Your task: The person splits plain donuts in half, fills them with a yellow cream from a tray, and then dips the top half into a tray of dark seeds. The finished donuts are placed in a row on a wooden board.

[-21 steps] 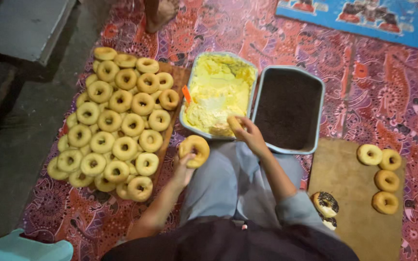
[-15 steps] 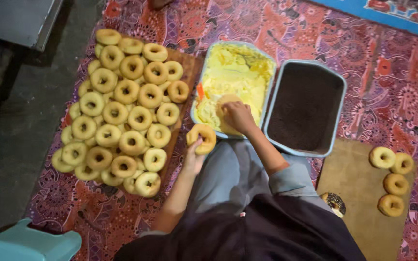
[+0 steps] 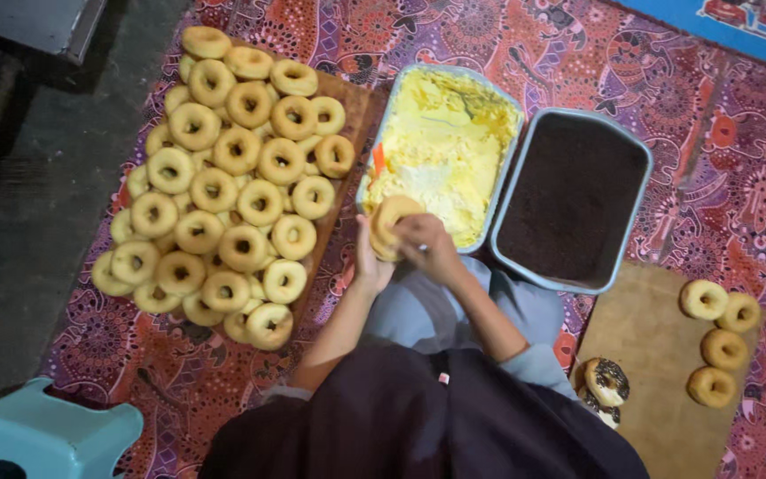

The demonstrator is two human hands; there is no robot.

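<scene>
The left hand (image 3: 371, 263) is gripping a plain golden ring doughnut (image 3: 389, 224) upright by its lower edge, just before the near rim of the blue tray of yellow cream (image 3: 443, 153), while the right hand (image 3: 425, 244), fingers curled, is pressing on its face from the right.
</scene>
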